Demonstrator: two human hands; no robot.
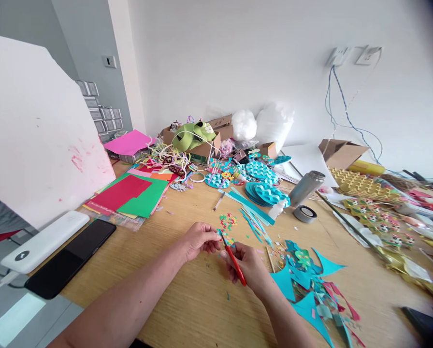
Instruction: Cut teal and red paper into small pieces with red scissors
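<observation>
My right hand grips a pair of red-handled scissors, the blades pointing away from me toward my left fingertips. My left hand is closed in a pinch on a small blue piece of paper beside the blade tips. Just beyond both hands lies a little pile of red, yellow and green paper bits. Narrow blue paper strips rest to the right of that pile. Nearer my right forearm, blue paper scraps are heaped with some red and green ones.
Coloured paper sheets, a black phone and a white power bank lie to the left. Blue egg-tray pieces, a glue bottle and a steel flask stand farther back. Cardboard boxes line the wall.
</observation>
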